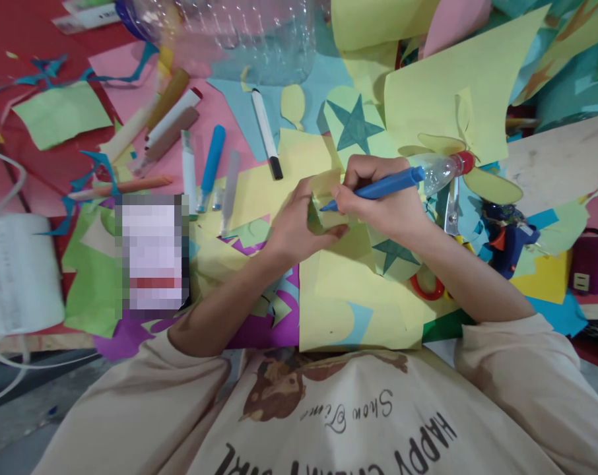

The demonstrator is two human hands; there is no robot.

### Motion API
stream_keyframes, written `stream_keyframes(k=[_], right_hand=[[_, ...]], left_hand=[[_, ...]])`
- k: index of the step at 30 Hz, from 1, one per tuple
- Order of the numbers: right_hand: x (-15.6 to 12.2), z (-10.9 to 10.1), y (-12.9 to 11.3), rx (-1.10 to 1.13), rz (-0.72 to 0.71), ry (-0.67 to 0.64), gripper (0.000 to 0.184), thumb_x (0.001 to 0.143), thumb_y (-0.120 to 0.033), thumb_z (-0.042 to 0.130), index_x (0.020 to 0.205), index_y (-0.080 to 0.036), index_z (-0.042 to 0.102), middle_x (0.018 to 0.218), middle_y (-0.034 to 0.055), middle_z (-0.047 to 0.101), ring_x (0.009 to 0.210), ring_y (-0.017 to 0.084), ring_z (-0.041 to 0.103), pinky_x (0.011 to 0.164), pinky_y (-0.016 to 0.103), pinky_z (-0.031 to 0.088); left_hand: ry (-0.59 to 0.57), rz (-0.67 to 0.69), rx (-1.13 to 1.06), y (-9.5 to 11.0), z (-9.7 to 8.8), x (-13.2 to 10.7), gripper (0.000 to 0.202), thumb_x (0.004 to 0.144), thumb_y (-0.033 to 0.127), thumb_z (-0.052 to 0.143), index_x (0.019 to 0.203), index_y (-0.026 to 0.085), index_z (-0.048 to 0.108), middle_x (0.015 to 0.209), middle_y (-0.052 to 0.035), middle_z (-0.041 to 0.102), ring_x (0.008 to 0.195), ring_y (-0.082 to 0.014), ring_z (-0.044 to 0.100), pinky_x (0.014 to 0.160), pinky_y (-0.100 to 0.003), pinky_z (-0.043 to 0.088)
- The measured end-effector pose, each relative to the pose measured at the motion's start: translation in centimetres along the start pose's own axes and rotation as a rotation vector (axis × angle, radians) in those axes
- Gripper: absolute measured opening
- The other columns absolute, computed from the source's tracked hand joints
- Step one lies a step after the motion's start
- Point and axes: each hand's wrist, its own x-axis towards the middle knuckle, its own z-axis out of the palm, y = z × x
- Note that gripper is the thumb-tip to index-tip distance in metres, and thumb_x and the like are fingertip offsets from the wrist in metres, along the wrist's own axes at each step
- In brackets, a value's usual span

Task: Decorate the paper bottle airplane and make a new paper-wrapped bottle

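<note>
My right hand [378, 198] is closed round a blue marker [385, 187], its tip down on a small yellow-green piece of paper [329, 214]. That piece is pinched and held steady by my left hand [299, 227], fingers closed on its left edge. Both hands rest over a big yellow sheet [358, 297] at the middle of the table. A yellow cut-out with a teal star [393, 254] lies just under my right wrist. Another teal star on yellow [354, 125] lies beyond my hands.
Several markers and pens [212, 161] lie at the left, a black-tipped white marker [266, 132] among them. A clear plastic bottle [249, 33] stands at the back. Scissors with red handles [428, 287], a small bottle with a red cap [445, 170] and paper scraps surround my hands. A white roll [16, 274] sits far left.
</note>
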Motion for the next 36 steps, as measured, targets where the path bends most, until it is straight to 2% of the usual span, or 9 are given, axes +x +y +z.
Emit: stream_keyframes(k=[4, 9, 17, 22, 27, 36], right_hand=[[0.11, 0.03, 0.46, -0.041, -0.012, 0.014, 0.043, 0.080, -0.013, 0.064, 0.058, -0.023, 0.029, 0.054, -0.0070, 0.033, 0.053, 0.008, 0.033, 0.053, 0.027, 0.032], [0.16, -0.01, 0.64, -0.029, -0.015, 0.050, 0.041, 0.079, -0.010, 0.060, 0.058, -0.024, 0.028, 0.055, -0.0064, 0.031, 0.053, 0.009, 0.032, 0.053, 0.027, 0.032], [0.43, -0.05, 0.72, 0.007, -0.039, 0.102, 0.036, 0.074, -0.010, 0.054, 0.055, -0.024, 0.027, 0.051, -0.0049, 0.031, 0.049, 0.010, 0.030, 0.047, 0.029, 0.027], [0.25, -0.30, 0.64, -0.091, -0.049, 0.103, 0.038, 0.077, -0.010, 0.055, 0.055, -0.024, 0.028, 0.051, -0.0043, 0.034, 0.049, 0.011, 0.030, 0.047, 0.029, 0.030], [0.01, -0.41, 0.12, -0.172, -0.074, 0.125, 0.043, 0.079, -0.010, 0.058, 0.058, -0.024, 0.024, 0.052, -0.0057, 0.030, 0.049, 0.009, 0.028, 0.047, 0.027, 0.028], [0.22, -0.62, 0.82, -0.096, 0.008, 0.138, 0.037, 0.079, -0.012, 0.059, 0.054, -0.023, 0.033, 0.051, -0.0042, 0.037, 0.051, 0.010, 0.038, 0.045, 0.025, 0.036]], left_hand=[[0.008, 0.035, 0.011, -0.18, 0.13, 0.01, 0.071, 0.064, 0.044, 0.087, 0.122, 0.024, 0.051, 0.122, -0.0074, 0.061, 0.120, -0.0342, 0.061, 0.096, -0.045, 0.056], [0.021, 0.048, 0.007, -0.43, 0.33, 0.02, 0.072, 0.063, 0.051, 0.088, 0.120, 0.026, 0.051, 0.116, -0.0059, 0.061, 0.114, -0.0334, 0.063, 0.089, -0.044, 0.057], [0.002, 0.033, 0.022, -0.39, 0.17, -0.05, 0.072, 0.065, 0.051, 0.085, 0.122, 0.026, 0.048, 0.116, -0.0061, 0.061, 0.113, -0.0343, 0.063, 0.089, -0.046, 0.056], [-0.019, 0.029, 0.018, -0.17, -0.08, -0.09, 0.070, 0.067, 0.051, 0.083, 0.123, 0.026, 0.048, 0.118, -0.0065, 0.061, 0.116, -0.0346, 0.062, 0.092, -0.047, 0.055], [-0.006, 0.010, 0.024, -0.20, -0.09, -0.13, 0.070, 0.066, 0.047, 0.083, 0.122, 0.025, 0.048, 0.117, -0.0064, 0.061, 0.114, -0.0346, 0.063, 0.090, -0.047, 0.055], [-0.008, -0.012, 0.035, -0.01, -0.15, -0.10, 0.065, 0.065, 0.047, 0.082, 0.116, 0.024, 0.049, 0.108, -0.0058, 0.062, 0.108, -0.0339, 0.064, 0.085, -0.047, 0.056]])
